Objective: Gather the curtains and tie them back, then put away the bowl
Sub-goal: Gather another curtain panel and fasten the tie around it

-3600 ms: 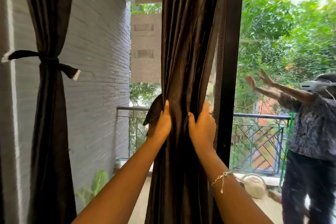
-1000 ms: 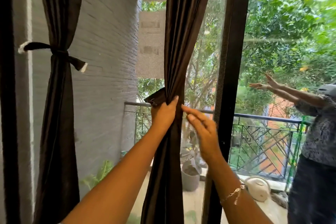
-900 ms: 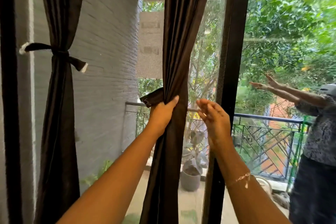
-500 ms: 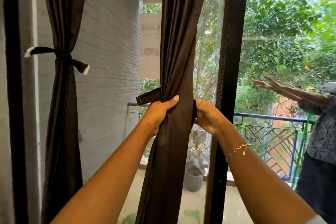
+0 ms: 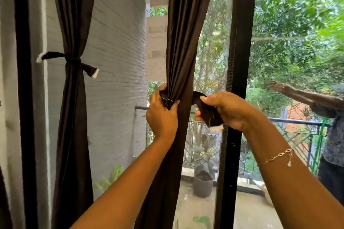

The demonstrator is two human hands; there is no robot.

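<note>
A dark brown curtain hangs in the middle of the glass door, bunched at waist height. My left hand grips the bunched folds together with one end of a dark tie-back strap. My right hand holds the strap's other end, which comes round from behind the curtain and shows a white tip. To the left, a second brown curtain hangs gathered, with its own tie-back knotted round it. No bowl is in view.
A black door frame post stands just right of the curtain. On the balcony behind the glass are a potted plant and a metal railing. A person's reflection shows at the right edge.
My right hand has pulled the strap's free end out from behind the curtain to the right. My left hand has shifted slightly and still grips the gathered folds.
</note>
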